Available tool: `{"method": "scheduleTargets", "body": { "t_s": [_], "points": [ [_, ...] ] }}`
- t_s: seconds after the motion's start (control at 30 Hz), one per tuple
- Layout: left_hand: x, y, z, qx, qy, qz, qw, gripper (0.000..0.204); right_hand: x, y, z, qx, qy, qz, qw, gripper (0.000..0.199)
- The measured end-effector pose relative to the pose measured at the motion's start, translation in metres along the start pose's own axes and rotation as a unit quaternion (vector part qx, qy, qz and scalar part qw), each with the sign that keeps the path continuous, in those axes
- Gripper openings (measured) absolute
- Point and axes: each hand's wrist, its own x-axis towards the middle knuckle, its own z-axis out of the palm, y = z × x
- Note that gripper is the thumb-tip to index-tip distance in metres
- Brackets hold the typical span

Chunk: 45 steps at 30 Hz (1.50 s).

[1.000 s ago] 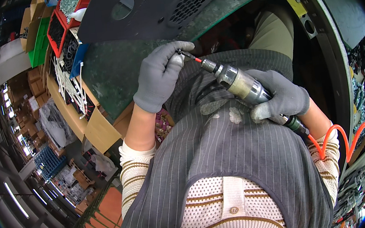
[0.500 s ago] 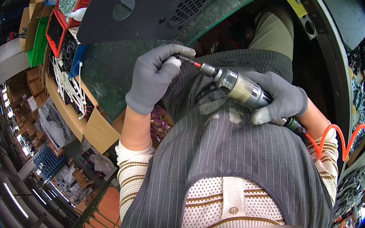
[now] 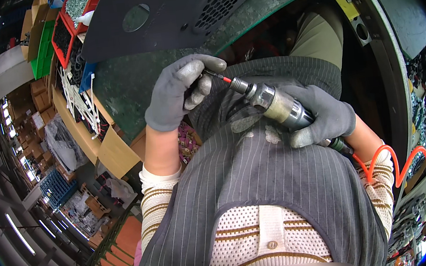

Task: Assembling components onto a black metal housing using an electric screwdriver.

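Observation:
My right hand (image 3: 323, 113), in a grey glove, is wrapped round a pneumatic screwdriver (image 3: 284, 109) with a silver and tan body. Its slim bit (image 3: 221, 77), with a red band, points up and left. At the bit's tip is my left hand (image 3: 175, 90), also gloved, with its fingers curled in. Whatever lies between those fingertips is too small and hidden to name. Beyond both hands a large black panel (image 3: 165, 26) lies on the green worktop (image 3: 130, 84); it has a round hole and a honeycomb grille.
An orange coiled air hose (image 3: 396, 165) runs from the tool to the right. Red bins (image 3: 64, 60) of small fasteners, a green bin (image 3: 44, 51) and white cable ties (image 3: 75, 100) stand at the left. A cardboard box flap (image 3: 117, 153) juts out near my left forearm.
The fingers of my left hand have shifted at the bit's tip, showing more of their pale undersides. The screwdriver has moved slightly left. The black panel sits a little farther left in view.

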Motion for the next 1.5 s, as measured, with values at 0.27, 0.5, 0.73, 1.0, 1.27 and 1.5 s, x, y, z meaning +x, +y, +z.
{"method": "scheduleTargets", "body": {
  "t_s": [0.27,0.5,0.73,1.0,1.27,1.5],
  "points": [
    [0.009,-0.030,0.004,-0.179,-0.059,-0.009,0.982,0.049,-0.005,0.009,-0.012,-0.052,0.064,0.007,0.997,0.075],
    [0.007,0.005,-0.068,-0.132,0.031,-0.012,0.991,0.041,-0.020,0.007,-0.039,-0.065,0.237,0.002,0.969,0.078],
    [0.080,0.022,-0.085,0.451,0.129,0.412,0.781,0.036,-0.016,0.007,-0.046,-0.040,0.243,-0.007,0.969,0.082],
    [0.121,0.029,-0.058,0.529,0.082,0.341,0.773,0.037,-0.006,0.004,-0.042,0.002,0.234,0.002,0.972,0.080],
    [0.123,0.035,-0.046,0.502,0.117,0.311,0.798,0.037,-0.004,-0.003,-0.052,-0.014,0.199,0.005,0.980,0.073],
    [0.086,0.034,-0.090,-0.405,0.034,0.066,0.911,0.038,-0.014,0.008,-0.045,0.023,0.192,-0.021,0.981,0.069]
  ]
}}
